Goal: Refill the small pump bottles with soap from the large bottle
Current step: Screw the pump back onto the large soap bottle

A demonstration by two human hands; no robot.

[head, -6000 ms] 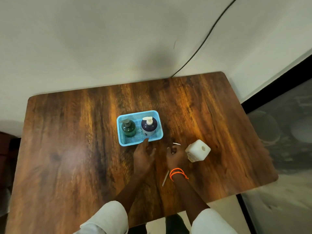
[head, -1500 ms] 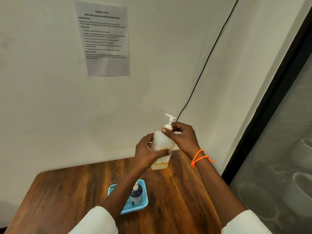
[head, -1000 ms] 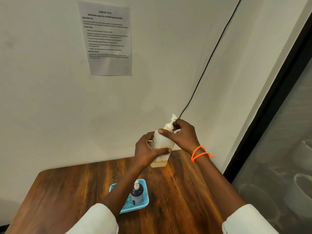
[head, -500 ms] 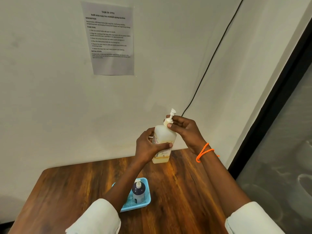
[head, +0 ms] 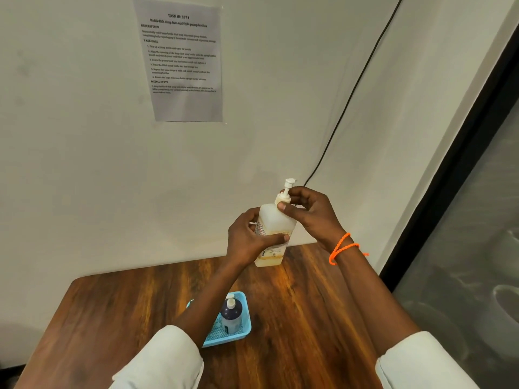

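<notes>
I hold the large translucent white soap bottle [head: 273, 220] upright in the air above the table, with a low layer of yellowish soap at its bottom. My left hand [head: 247, 240] wraps around its body. My right hand [head: 307, 210] pinches the collar of its white pump head [head: 287, 188] at the neck. Below, a small dark blue pump bottle [head: 231, 315] stands in a light blue mesh basket [head: 244, 331]. My left forearm hides the basket's left side, and no second small bottle shows there.
The wooden table [head: 295, 318] fills the lower view, against a white wall. A printed task sheet [head: 184, 60] is taped to the wall, and a black cable [head: 354, 91] runs down it. A dark-framed glass panel [head: 463, 248] stands at the right.
Six seconds ago the large bottle lay on the table; now both hands hold it raised. Over the last second the pump head has turned and my right fingers shifted on its collar.
</notes>
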